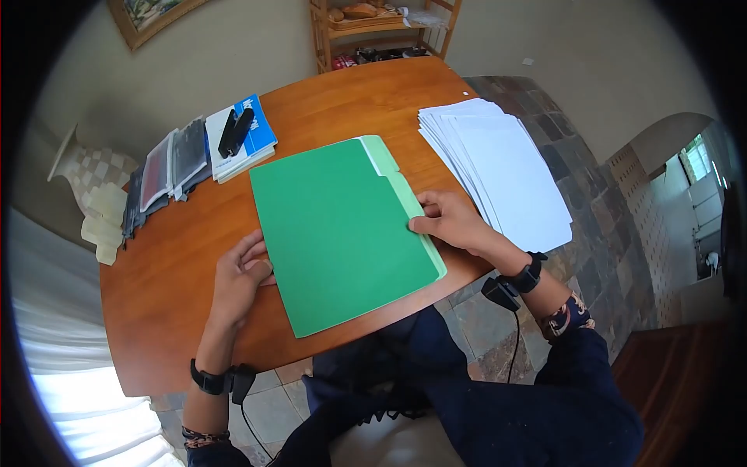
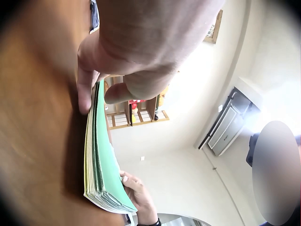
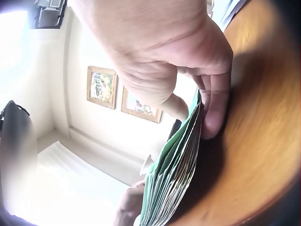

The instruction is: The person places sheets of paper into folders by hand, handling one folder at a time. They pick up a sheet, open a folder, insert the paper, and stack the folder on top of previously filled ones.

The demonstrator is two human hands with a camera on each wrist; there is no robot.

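A stack of file folders (image 1: 342, 233) lies on the wooden table in front of me, a dark green one on top and a lighter green one showing along its tabbed right side. My right hand (image 1: 450, 222) pinches that right edge, thumb on the cover and fingers underneath, as the right wrist view shows. At the opposite edge is my left hand (image 1: 240, 280), its fingers against the side of the stack. In the left wrist view its thumb (image 2: 117, 94) stands slightly off the green cover. Many layered edges (image 3: 176, 188) show in the right wrist view.
White paper sheets (image 1: 506, 171) lie fanned in a pile on the right. Toward the back left, a black stapler (image 1: 236, 132) sits on blue-and-white pads (image 1: 261, 124). Zippered pouches (image 1: 187, 156) lie beside them, near a tall vase (image 1: 93, 171). The table's front edge (image 1: 373, 319) runs close to me.
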